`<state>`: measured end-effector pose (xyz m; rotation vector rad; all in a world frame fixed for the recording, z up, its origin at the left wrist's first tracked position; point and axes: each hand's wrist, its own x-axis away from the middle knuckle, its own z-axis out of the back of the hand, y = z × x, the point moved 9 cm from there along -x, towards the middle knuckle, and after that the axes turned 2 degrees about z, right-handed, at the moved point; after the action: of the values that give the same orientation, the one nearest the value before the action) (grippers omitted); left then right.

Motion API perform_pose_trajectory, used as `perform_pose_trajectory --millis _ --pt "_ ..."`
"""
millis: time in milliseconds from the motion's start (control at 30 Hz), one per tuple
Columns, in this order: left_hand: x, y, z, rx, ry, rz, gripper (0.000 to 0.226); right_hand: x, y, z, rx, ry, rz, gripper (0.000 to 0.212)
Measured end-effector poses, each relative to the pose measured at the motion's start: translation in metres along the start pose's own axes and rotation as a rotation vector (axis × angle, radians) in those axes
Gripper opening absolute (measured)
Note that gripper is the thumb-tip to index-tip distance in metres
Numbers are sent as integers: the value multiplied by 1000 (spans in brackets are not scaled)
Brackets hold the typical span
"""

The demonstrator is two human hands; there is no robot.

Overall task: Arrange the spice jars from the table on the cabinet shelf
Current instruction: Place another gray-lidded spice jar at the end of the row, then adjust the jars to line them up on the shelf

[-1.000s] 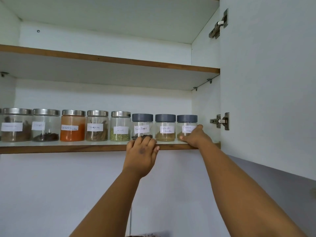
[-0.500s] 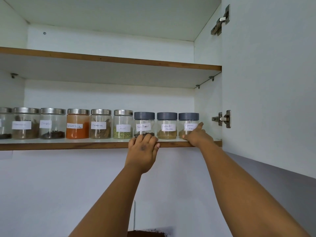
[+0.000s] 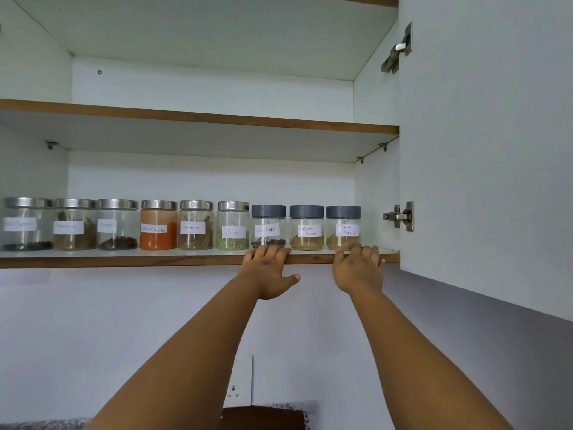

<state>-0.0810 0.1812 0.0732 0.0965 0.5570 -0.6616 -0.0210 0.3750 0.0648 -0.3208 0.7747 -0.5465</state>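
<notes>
Now Both Hands Are Off the Jars and on the Shelf Edge

Nine spice jars stand in one row on the lower cabinet shelf [image 3: 124,260], upright and side by side, labels facing out. Six carry metal lids on the left and middle; three carry grey lids at the right end. The rightmost jar [image 3: 343,228], its label reading something like "Garam Masala", sits just beside the cabinet's right wall, with the coriander jar [image 3: 306,228] and the pepper jar [image 3: 268,226] next to it.

What has changed is on the right. A second ago the right hand [image 3: 359,268] had its fingers up against the rightmost jar, touching its front. It has since dropped back, and its fingers are now draped over the shelf's wooden front edge just below that jar, holding nothing. The left hand [image 3: 268,271] has hardly moved: its fingers lie over the same edge below the pepper jar, thumb out to the side, also holding nothing. Neither hand grips a jar; both simply rest on the shelf.

The view has also pulled wider, so the whole row is now in sight where its left end was cut off before.

For the task, this reads as the last nudge being over. The row looks even and complete, and no jar is in hand. The table is not properly in view, so whether more jars wait below cannot be told. The open cabinet door [image 3: 483,135] hangs to the right.
</notes>
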Motion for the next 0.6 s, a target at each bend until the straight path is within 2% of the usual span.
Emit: perform_pose_trajectory --millis 67,167,300,433,600 --pt "10 -1 7 4 -40 -9 69 11 -8 3 52 41 1 58" --pt "30 -13 20 115 2 11 64 32 -33 8 123 103 23 50" --pt "60 -47 31 147 88 47 58 60 -102 3 4 180 162 38" --pt "97 -108 52 87 130 45 57 90 -193 -7 -81 211 323 31" --pt "138 -229 108 -45 221 42 54 119 -313 -20 -234 173 481 34"
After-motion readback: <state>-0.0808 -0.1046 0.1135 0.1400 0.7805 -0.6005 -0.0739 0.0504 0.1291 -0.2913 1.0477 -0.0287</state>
